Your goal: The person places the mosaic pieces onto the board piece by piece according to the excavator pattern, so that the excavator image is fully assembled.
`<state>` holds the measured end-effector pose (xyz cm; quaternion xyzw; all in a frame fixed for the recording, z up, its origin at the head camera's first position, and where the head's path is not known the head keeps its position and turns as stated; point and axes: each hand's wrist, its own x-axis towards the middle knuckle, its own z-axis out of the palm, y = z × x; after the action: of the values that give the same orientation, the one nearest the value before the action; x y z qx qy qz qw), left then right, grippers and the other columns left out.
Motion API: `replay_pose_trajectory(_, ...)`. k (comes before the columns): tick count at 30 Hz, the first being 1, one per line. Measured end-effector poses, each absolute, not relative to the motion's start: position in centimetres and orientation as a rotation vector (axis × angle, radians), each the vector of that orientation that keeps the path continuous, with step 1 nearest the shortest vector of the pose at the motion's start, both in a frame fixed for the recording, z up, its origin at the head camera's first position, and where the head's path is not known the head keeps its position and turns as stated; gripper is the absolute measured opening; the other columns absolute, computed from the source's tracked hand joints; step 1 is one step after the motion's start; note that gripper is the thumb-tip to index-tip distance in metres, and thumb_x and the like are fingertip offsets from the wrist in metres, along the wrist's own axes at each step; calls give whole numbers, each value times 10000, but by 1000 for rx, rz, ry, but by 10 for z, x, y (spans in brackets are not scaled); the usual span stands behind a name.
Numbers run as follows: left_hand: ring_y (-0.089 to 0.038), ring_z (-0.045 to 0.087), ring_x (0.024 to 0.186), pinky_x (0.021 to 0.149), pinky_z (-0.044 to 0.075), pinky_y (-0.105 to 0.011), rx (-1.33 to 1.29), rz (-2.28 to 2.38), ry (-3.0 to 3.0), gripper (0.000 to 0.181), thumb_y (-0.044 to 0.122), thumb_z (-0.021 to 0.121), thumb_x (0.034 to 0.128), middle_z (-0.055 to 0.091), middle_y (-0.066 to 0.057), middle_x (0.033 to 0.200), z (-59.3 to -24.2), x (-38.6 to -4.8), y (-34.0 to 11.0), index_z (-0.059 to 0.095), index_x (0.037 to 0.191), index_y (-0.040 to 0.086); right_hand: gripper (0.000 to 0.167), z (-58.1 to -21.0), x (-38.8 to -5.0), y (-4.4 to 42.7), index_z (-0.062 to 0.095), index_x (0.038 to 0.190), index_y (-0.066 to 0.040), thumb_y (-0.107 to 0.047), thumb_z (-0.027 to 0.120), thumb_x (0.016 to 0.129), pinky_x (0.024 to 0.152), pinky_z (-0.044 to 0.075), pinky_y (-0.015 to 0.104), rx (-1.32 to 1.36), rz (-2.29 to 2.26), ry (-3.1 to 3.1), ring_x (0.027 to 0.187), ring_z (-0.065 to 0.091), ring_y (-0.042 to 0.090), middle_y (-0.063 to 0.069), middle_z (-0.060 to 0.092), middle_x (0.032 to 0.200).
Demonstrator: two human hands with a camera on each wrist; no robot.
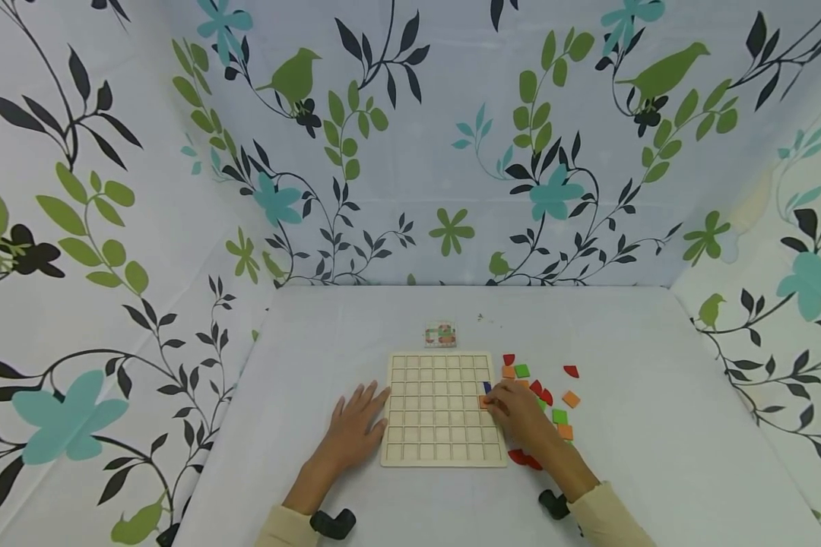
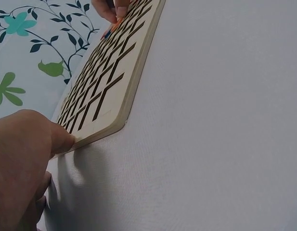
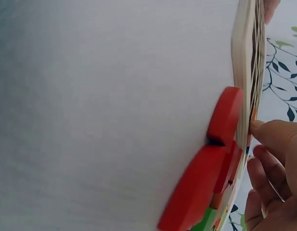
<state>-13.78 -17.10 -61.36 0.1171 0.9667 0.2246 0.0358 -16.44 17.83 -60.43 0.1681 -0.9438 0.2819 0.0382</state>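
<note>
A light wooden grid board point(image 1: 445, 411) lies flat on the white table. My left hand point(image 1: 356, 427) rests on the table at its left side, fingers extended; in the left wrist view the thumb point(image 2: 61, 139) touches the board's edge. At the rightmost column, my right hand point(image 1: 523, 418) pinches an orange square tile point(image 1: 483, 402) between thumb and fingers, low against the grid. Just above that tile, a dark blue piece point(image 1: 488, 387) sits in the board. The right fingers partly cover both. In the right wrist view, red curved pieces point(image 3: 225, 115) lie beside the board's edge.
Loose red, orange and green tiles point(image 1: 559, 416) are scattered right of the board, some under the right hand and forearm. A small picture card point(image 1: 441, 334) lies behind the board. Patterned cloth point(image 1: 383, 190) hangs at the back and sides.
</note>
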Motion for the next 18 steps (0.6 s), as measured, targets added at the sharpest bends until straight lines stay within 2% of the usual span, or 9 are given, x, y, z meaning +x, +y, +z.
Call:
replay_pose_trajectory(4,-403,266,1597,1247,171,-707,360,690,2968,568,308,573,1067,365,-127,1700,-611,-137,-171,463,1612,191,69,-603,-173,182,786,1033,-145,-181,775,974,865,503,411,432,895,-2905,1004,592,197,11,671,1093)
replay_pose_trajectory(9,-407,280,1591,1240,180,-713,367,684,2983,565,302,578,1065,374,-131,1695,-611,-138,-172,472,1606,180,271,-595,-200,194,730,1139,-51,-277,751,991,890,478,582,145,856,-2880,1043,638,351,155,682,1124)
replay_pose_trajectory(11,-406,276,1592,1242,174,-713,366,684,2982,566,305,578,1065,372,-130,1697,-612,-138,-173,469,1607,184,373,-593,-212,199,694,1194,-14,-319,752,986,865,470,587,41,822,-2888,1041,632,384,201,672,1137)
replay_pose_trajectory(14,-400,274,1594,1242,175,-713,366,681,2980,571,303,573,1062,369,-126,1699,-616,-140,-174,462,1611,193,461,-590,-228,202,669,1193,6,-388,757,972,820,447,548,-60,776,-2932,989,619,381,223,661,1110)
replay_pose_trajectory(18,-386,274,1597,1243,180,-707,362,684,2979,570,316,568,1066,365,-115,1703,-620,-141,-174,457,1614,207,450,-587,-240,200,672,1126,10,-401,759,966,811,421,537,-97,732,-2990,926,595,359,205,644,1023)
